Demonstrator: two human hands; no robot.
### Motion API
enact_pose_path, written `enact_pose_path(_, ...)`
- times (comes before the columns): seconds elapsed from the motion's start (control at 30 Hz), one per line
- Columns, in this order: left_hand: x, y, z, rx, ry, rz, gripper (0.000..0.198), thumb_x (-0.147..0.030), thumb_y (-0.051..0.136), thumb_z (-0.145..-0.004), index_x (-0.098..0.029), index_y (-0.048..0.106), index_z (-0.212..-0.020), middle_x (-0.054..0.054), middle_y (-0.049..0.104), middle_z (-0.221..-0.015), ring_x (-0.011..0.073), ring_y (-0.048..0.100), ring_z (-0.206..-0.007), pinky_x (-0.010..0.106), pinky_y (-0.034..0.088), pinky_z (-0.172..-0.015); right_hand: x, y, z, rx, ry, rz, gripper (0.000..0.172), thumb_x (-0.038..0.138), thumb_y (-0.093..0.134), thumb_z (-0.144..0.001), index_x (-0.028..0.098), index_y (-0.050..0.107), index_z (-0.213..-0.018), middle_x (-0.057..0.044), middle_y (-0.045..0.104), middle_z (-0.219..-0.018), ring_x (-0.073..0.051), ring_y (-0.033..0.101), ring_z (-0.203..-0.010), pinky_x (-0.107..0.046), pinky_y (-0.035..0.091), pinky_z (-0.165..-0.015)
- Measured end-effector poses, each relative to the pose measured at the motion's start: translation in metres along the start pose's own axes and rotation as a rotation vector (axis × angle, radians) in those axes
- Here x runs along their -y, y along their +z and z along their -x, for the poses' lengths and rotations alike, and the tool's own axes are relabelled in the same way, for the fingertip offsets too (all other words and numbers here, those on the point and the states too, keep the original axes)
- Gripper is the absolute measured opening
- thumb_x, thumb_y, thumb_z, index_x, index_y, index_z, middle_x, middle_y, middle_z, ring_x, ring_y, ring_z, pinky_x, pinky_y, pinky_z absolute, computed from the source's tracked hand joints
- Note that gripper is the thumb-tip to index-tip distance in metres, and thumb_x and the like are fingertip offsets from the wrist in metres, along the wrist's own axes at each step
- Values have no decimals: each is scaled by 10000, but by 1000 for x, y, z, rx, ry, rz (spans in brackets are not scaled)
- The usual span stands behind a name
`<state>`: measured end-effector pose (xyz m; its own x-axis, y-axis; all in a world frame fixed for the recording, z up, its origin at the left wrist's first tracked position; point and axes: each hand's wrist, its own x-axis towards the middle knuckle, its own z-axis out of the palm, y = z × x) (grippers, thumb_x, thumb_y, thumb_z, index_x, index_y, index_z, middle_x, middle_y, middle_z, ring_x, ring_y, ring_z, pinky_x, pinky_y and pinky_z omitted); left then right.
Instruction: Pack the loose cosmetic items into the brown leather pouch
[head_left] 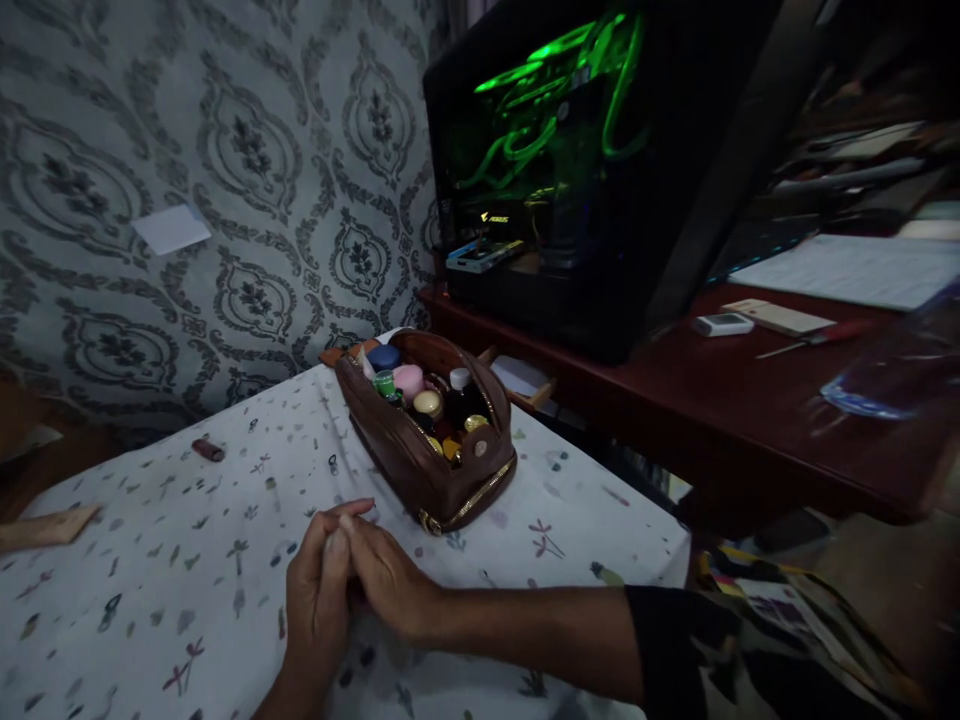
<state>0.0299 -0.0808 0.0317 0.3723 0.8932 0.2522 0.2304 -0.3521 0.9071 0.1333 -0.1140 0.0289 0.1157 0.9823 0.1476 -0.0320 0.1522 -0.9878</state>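
My left hand [319, 575] and my right hand [394, 575] are clasped together above the printed tablecloth [247, 540], fingers closed against each other. No object shows in either hand, and the space between the palms is hidden. Just beyond them stands a brown zippered cosmetic bag [397, 470], its top unzipped. Inside are several small containers, among them a blue round lid [384, 357], a pink round item [409, 381], a green-capped item [384, 383], a cream round cap [428, 403] and a dark bottle with a white cap [460, 379]. Neither hand touches the bag.
A small dark red object [208, 450] lies on the cloth at left, near a tan flat piece [52, 528]. To the right, a dark red desk [720, 400] carries a computer case [555, 200] lit green, a screwdriver [817, 339] and papers [847, 270]. Patterned wallpaper [247, 130] covers the wall behind.
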Motion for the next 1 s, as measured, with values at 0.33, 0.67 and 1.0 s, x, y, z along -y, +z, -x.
enact_pose_path(0.33,-53,13,-14,-53,-30,331,400,-523,582,-926,-199,584,-691,42,752,-940,219,674,-1078,321,542,-967,23,-14,11,-55,-285,29,574,624,230,-1008,176,573,-1115,-90,628,-962,-217,612,-927,-387,507,-893)
enact_pose_path(0.67,-89,32,-32,-137,232,396,328,-402,511,-1012,-202,574,-761,-27,633,-663,138,688,-938,212,558,-834,45,-33,6,-179,-571,-35,411,527,483,-982,190,487,-1218,-102,608,-1183,-201,582,-1128,-368,478,-1020)
enact_pose_path(1.0,-85,36,-49,-88,400,334,366,-454,401,-1043,-217,663,-952,7,726,-1044,150,668,-1041,270,545,-941,55,-44,2,-361,-761,120,314,421,569,-986,233,557,-1237,-58,629,-1156,-183,599,-1082,-340,509,-965)
